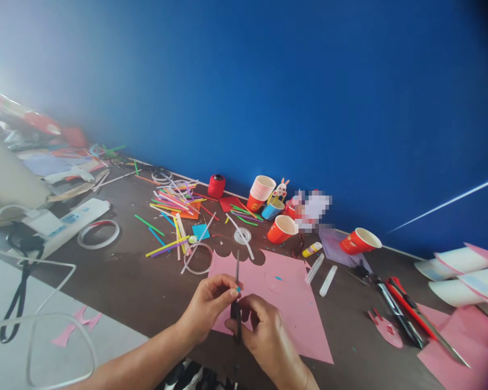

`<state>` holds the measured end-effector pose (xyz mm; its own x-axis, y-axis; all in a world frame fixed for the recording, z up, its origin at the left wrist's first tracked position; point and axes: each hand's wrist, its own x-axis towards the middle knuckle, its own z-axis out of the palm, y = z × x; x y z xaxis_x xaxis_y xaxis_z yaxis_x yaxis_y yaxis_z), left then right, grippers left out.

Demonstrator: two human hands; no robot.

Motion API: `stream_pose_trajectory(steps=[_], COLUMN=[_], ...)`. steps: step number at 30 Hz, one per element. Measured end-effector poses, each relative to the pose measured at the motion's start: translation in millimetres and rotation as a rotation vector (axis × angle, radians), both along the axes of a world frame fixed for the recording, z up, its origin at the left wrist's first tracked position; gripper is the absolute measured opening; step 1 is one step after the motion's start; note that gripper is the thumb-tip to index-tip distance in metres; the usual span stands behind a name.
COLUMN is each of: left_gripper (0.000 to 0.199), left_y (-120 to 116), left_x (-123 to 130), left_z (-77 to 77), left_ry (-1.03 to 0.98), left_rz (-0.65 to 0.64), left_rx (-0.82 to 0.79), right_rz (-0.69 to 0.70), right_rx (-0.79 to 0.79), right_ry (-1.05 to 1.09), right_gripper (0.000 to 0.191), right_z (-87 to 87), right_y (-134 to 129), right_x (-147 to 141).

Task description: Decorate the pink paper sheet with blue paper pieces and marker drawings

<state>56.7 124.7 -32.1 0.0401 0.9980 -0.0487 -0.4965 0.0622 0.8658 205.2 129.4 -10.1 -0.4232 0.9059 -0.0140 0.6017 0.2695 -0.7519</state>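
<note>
My right hand [264, 330] is closed around the dark handles of a pair of scissors [238, 268], whose blades point away from me toward the wall. Close beside the blades, my left hand [209, 303] pinches a tiny blue piece [238, 289] between thumb and fingertips. The piece touches or nearly touches the scissors; which, I cannot tell. Below both hands lies a pink paper sheet [296, 314] with scalloped bites cut from its far edge. On it rest a pale pink paper disc [273, 281] and another small blue scrap [278, 278].
Colourful sticks [173, 197] lie heaped at the back left near a red thread spool [217, 186]. Red paper cups [282, 229] stand along the blue wall. A red utility knife [410, 306] lies to the right. A white power strip [81, 216] with cables is at the left.
</note>
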Motion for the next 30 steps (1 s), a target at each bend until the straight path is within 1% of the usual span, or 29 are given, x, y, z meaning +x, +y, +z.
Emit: stream_pose_trajectory(steps=[3, 4, 5, 6, 9, 10, 11, 14, 16, 19, 22, 25, 26, 28, 30], left_gripper=[0.006, 0.006, 0.006, 0.007, 0.008, 0.008, 0.009, 0.01, 0.011, 0.011, 0.012, 0.016, 0.017, 0.016, 0.013], left_y=[-1, -1, -2, -2, -3, -4, -4, -4, -4, -4, -2, 5, 8, 16, 24], left_x=[-7, -9, -11, -13, -15, -15, -14, -12, -11, -13, -17, -23, -26, -31, -36], left_z=[1.7, 2.2, 2.4, 2.4, 1.1, 0.4, -0.1, -0.6, 0.0, 1.0, -0.3, -3.3, -4.1, -4.8, -4.1], left_ry=[-0.207, -0.273, -0.326, -0.366, -0.42, -0.424, -0.423, -0.41, -0.399, -0.365, -0.277, -0.082, 0.025, 0.301, 0.603], left_rz=[-0.062, -0.088, -0.111, -0.129, -0.171, -0.179, -0.186, -0.202, -0.214, -0.226, -0.228, -0.212, -0.203, -0.197, -0.21], left_rx=[-0.025, -0.038, -0.049, -0.057, -0.072, -0.074, -0.072, -0.063, -0.053, -0.05, -0.077, -0.132, -0.146, -0.146, -0.095], right_rz=[0.159, 0.197, 0.197, 0.156, -0.076, -0.118, -0.133, -0.097, -0.087, -0.098, -0.112, -0.149, -0.17, -0.202, -0.188], right_rx=[-0.194, -0.265, -0.32, -0.355, -0.408, -0.443, -0.49, -0.611, -0.636, -0.624, -0.56, -0.394, -0.323, -0.191, -0.097], right_ry=[0.142, 0.211, 0.288, 0.366, 0.584, 0.646, 0.702, 0.804, 0.825, 0.829, 0.771, 0.577, 0.497, 0.36, 0.276], right_gripper=[0.017, 0.018, 0.019, 0.02, 0.022, 0.023, 0.024, 0.022, 0.02, 0.02, 0.019, 0.017, 0.017, 0.018, 0.018], right_z=[8.8, 10.7, 12.0, 12.9, 13.4, 13.3, 13.1, 13.4, 14.0, 13.4, 8.3, -0.7, -3.9, -9.4, -13.2], right_y=[11, 16, 20, 25, 37, 39, 42, 45, 45, 46, 49, 53, 54, 54, 51], right_x=[6, 7, 7, 6, -2, -5, -9, -19, -22, -25, -24, -20, -17, -12, -8])
